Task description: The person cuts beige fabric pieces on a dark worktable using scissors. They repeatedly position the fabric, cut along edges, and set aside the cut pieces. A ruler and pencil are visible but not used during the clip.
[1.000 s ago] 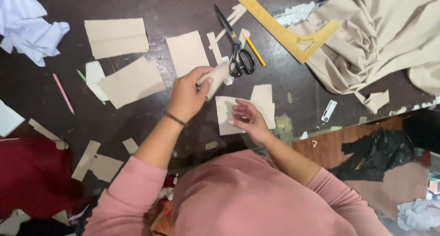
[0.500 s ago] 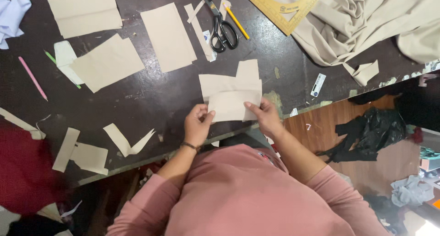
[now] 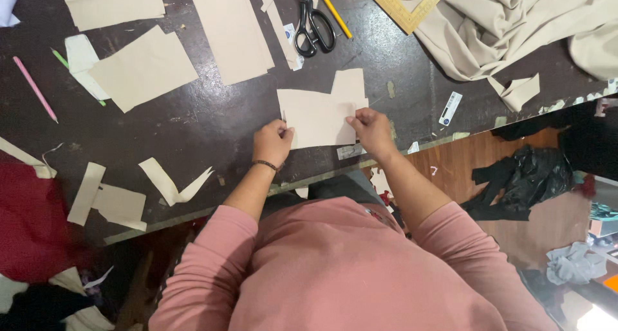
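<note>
The person is now holding a beige fabric piece (image 3: 320, 119) flat on the dark counter (image 3: 212, 122) with both hands, where a second earlier the left hand was lifted with a scrap in its fingers up by the scissors (image 3: 313, 26). That scrap is gone from the grip. The left hand (image 3: 273, 142) is pinching the piece's lower left corner, fingers closed on the edge; the right hand (image 3: 372, 128) is pinching its right edge, fingers likewise closed on the cloth. The piece is lying between the two grips, near the counter's front edge, and it is overlapping a second, smaller piece (image 3: 348, 85) that is sticking out just beyond the right grip.

Since half a second ago the hands are sitting a little wider apart on the piece, so the work seems to be passing from picking up to squaring or smoothing the fabric; whether the two layers are being matched cannot be told.

Beyond both grips, the scissors and a yellow pencil (image 3: 334, 13) are lying untouched. Larger cut pieces (image 3: 143, 67) are resting well to the far left of the left grip, and loose cloth (image 3: 508, 22) is heaped far right of the right grip.
</note>
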